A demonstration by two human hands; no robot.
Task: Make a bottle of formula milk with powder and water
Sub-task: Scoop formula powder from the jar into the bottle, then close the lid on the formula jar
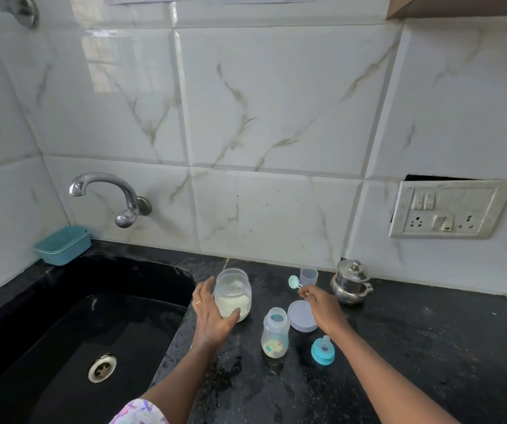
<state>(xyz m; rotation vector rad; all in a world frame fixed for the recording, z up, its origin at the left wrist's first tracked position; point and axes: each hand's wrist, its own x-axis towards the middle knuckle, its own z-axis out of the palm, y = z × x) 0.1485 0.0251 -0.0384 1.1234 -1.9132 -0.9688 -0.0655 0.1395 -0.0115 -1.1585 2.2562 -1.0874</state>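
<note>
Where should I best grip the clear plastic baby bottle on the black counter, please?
Grip the bottle round its body, from the near side: it stands upright and open, flanked by the clear powder jar and round lavender lid.

Grips open powder jar [233, 293] with left hand [212, 316], thumb across front. Pinches handle of teal scoop [293, 282] with right hand [322, 307], just beside small clear cup [308, 276]. Between hands on black counter [399, 347]: open bottle [274, 333], round lid [299, 316], teal teat cap [322, 353]. Steel pot [351, 283] near wall.
</note>
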